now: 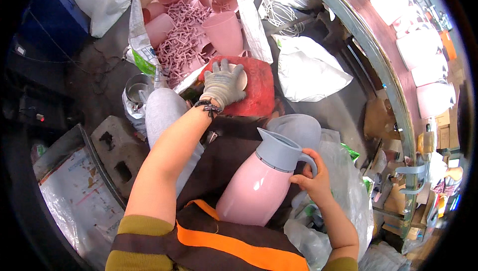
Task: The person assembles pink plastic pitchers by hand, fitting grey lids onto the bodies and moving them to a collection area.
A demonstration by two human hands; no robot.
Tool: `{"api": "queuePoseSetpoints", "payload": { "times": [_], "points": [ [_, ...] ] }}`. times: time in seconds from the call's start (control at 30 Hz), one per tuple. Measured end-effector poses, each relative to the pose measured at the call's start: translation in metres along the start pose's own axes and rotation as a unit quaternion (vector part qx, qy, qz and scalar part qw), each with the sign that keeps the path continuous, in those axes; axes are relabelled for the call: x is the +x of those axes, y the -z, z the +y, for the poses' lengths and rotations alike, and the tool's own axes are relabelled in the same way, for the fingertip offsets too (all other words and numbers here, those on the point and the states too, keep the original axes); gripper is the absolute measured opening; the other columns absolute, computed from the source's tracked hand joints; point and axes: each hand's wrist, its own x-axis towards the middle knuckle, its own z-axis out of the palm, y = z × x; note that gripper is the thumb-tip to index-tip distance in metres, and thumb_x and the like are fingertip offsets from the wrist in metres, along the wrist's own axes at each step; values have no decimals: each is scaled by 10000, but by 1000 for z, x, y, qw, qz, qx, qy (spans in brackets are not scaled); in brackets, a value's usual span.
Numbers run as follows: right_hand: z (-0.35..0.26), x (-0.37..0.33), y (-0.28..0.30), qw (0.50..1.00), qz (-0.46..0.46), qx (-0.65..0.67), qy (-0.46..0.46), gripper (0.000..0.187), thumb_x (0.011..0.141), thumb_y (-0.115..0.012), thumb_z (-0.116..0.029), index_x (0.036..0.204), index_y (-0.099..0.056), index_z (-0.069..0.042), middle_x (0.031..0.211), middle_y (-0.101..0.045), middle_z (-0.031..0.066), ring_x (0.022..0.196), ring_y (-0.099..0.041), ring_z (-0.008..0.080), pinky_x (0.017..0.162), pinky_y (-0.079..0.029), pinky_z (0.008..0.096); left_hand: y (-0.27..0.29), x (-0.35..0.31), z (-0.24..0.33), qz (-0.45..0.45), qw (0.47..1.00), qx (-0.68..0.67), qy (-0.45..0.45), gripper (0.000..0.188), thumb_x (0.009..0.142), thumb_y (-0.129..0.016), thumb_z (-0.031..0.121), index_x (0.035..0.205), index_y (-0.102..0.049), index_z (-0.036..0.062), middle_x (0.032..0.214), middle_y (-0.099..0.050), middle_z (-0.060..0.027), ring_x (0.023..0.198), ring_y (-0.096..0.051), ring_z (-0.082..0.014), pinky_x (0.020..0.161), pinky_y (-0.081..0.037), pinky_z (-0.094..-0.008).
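Observation:
A pink thermos jug (pixel 258 186) with a grey spout collar and grey handle leans across my lap, its top tilted toward the far right. My bare right hand (pixel 312 179) is closed around the jug's handle, with the thumb near the collar. Farther off, my left hand (pixel 224 82), in a grey knit glove, is over a red block-like surface (pixel 261 85). A pale round disc (pixel 241 78) shows between its thumb and fingers. The glove hides part of that disc.
Beyond the red block stands a white woven sack (pixel 254 27) holding pink cups (pixel 222 32) and many pink curved strips (pixel 181 37). A white bag (pixel 309 67) lies right of it. A concrete block (pixel 115 154) is at left. Pink jug parts (pixel 434 99) line the curved-looking bench at right.

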Motion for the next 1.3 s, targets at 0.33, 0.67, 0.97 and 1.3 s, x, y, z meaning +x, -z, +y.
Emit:
{"api": "queuePoseSetpoints", "payload": {
  "times": [0.33, 0.67, 0.97, 1.3],
  "points": [
    [-81, 25, -13, 992, 53, -98, 56, 645, 647, -822, -9, 1227, -544, -58, 652, -343, -96, 566, -313, 18, 524, -267, 167, 33, -4, -48, 67, 953, -287, 66, 854, 665, -766, 459, 1355, -451, 67, 1231, -554, -229, 1092, -572, -370, 950, -454, -420],
    [-128, 133, -75, 960, 127, -34, 247, 574, 688, -774, 31, 1213, -565, -73, 960, -536, -38, 625, -342, 18, 532, -310, 170, 54, -36, -98, 111, 801, -577, 113, 813, 739, -758, 449, 1330, -447, -14, 1217, -572, -190, 1126, -559, -265, 981, -418, -356],
    [-89, 122, -43, 972, 120, -11, 202, 577, 727, -744, 53, 1250, -534, -75, 700, -354, -80, 599, -316, 16, 537, -297, 170, 28, -1, -42, 103, 943, -306, 77, 816, 652, -771, 457, 1305, -459, 80, 1237, -509, -234, 1116, -520, -404, 962, -426, -452],
    [-35, 117, -19, 958, 113, -45, 258, 582, 726, -754, 23, 1250, -518, -67, 740, -474, -20, 608, -386, 41, 580, -364, 175, -8, 34, -29, 179, 969, -124, -114, 550, 835, -611, 411, 1286, -506, 114, 1307, -476, -187, 1254, -402, -353, 1051, -328, -462]
  ]
}}
